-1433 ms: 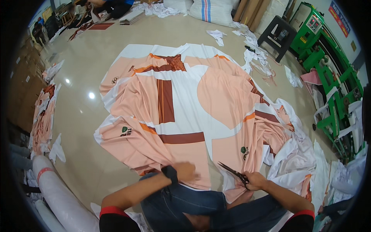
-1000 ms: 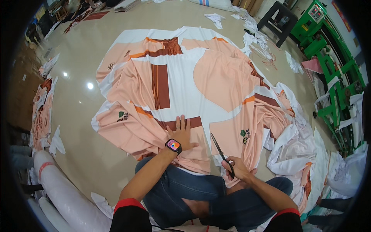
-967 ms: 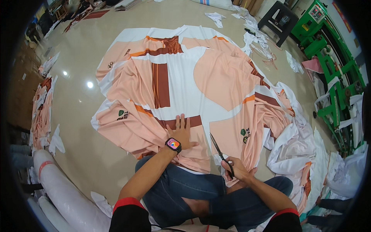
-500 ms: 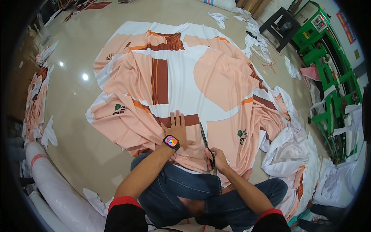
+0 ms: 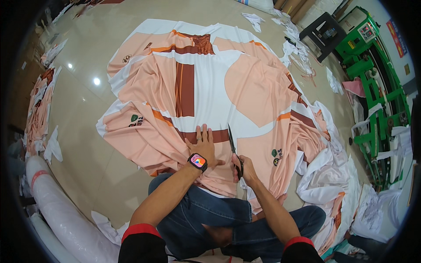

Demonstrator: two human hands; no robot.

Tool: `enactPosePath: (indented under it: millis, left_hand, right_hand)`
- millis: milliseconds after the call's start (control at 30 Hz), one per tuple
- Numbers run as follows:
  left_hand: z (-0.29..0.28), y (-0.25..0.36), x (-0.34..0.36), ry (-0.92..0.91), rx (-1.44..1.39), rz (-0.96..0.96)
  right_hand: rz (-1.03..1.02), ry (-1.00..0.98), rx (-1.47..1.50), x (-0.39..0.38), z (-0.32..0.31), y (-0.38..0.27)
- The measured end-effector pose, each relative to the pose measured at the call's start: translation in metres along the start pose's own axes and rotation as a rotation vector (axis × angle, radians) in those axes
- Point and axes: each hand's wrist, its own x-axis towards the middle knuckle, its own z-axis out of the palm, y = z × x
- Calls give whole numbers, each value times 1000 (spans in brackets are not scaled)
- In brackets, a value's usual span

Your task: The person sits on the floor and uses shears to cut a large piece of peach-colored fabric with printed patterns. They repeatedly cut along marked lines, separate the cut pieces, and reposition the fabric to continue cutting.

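Observation:
A large sheet of peach and white fabric [image 5: 210,87] with brown and orange printed pieces lies spread and rumpled on the floor before my crossed legs. My left hand [image 5: 203,148], a watch on its wrist, presses flat on the cloth with fingers stretched, just left of the cutting line. In my right hand [image 5: 247,171] is a pair of black-handled scissors [image 5: 232,140], fingers wrapped through the loops. Its blades point away from me, slightly apart, beside the right end of a brown strip [image 5: 220,136], along the white gap between two peach pieces.
White and peach cloth [image 5: 322,175] is heaped at my right. Plastic-wrapped rolls [image 5: 61,201] lie at the left. A green machine [image 5: 372,105] and a black stool [image 5: 322,35] stand at the far right, with white scraps [image 5: 291,48] near them.
The view has shifted slightly. The scissors have moved a little forward along the white gap with my right hand, and the blades look wider apart. My left hand stays flat on the cloth.

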Motion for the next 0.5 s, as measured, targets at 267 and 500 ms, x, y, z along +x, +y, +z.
enactPosePath:
  millis: [267, 500]
  left_hand:
    - [1, 0, 1, 14, 22, -6]
    - [3, -2, 3, 14, 19, 10]
  right_hand:
    - [-8, 12, -233, 15, 12, -9]
    - [-98, 28, -206, 59, 19, -46]
